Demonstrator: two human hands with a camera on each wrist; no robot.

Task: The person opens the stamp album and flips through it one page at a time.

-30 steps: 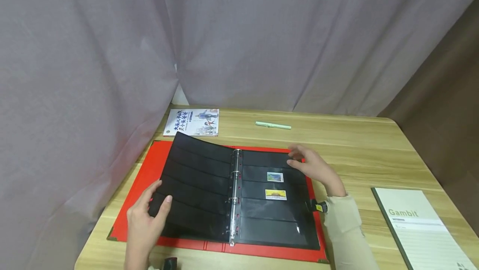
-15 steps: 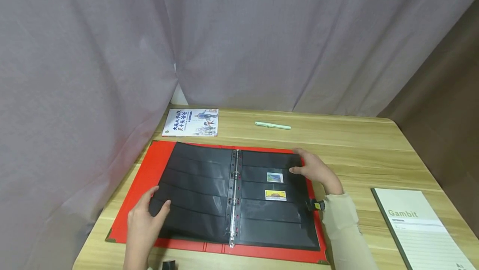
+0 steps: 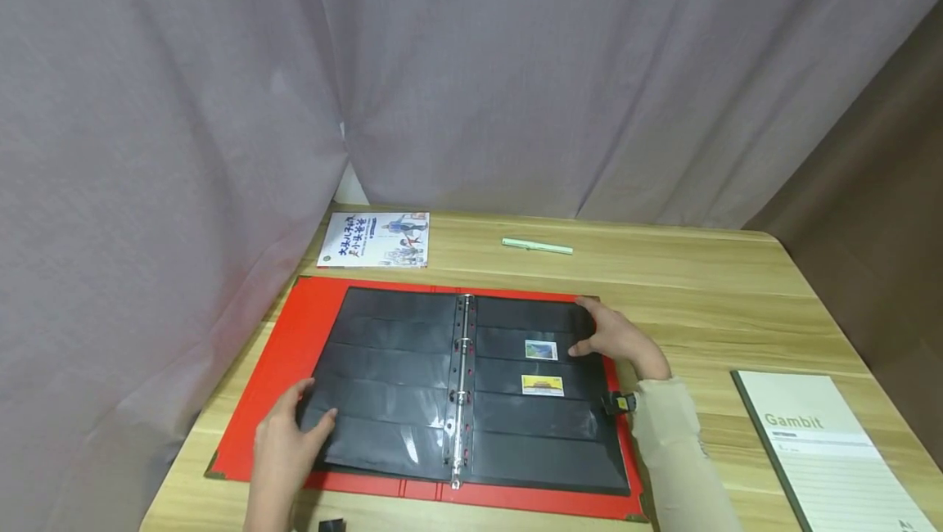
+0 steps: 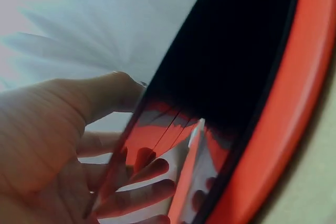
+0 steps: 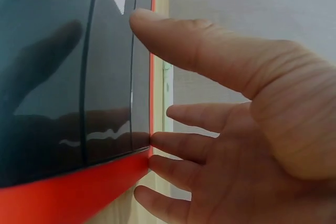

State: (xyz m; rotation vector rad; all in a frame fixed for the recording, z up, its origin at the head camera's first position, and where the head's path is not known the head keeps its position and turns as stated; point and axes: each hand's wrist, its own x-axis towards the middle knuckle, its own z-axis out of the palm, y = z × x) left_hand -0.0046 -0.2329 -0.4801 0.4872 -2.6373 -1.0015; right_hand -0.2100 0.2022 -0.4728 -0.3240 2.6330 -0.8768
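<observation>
A red ring binder (image 3: pixel 258 401) lies spread on the table, its metal rings (image 3: pixel 462 385) down the middle. On its left side is a black pocket page (image 3: pixel 390 385), nearly flat. My left hand (image 3: pixel 283 442) is at this page's outer edge, thumb over the page and fingers spread along the edge; the left wrist view shows the fingers (image 4: pixel 142 198) mirrored in the page's glossy surface. The right-hand page (image 3: pixel 545 458) holds a blue-green stamp (image 3: pixel 541 350) and a yellow stamp (image 3: pixel 542 385). My right hand (image 3: pixel 622 340) rests at that page's upper right edge, fingers extended and thumb (image 5: pixel 184 45) over the page.
Behind the binder lie a white picture booklet (image 3: pixel 374 240) at the left and a pale green pen (image 3: pixel 537 246). A Gambit notebook (image 3: pixel 832 442) is at the right on the wooden table (image 3: pixel 737 303). Grey curtains (image 3: pixel 471 82) enclose the back and left.
The left black page has come down from a raised, curved position to nearly flat. My left hand has lowered with it. My right hand has shifted slightly down along the page edge.
</observation>
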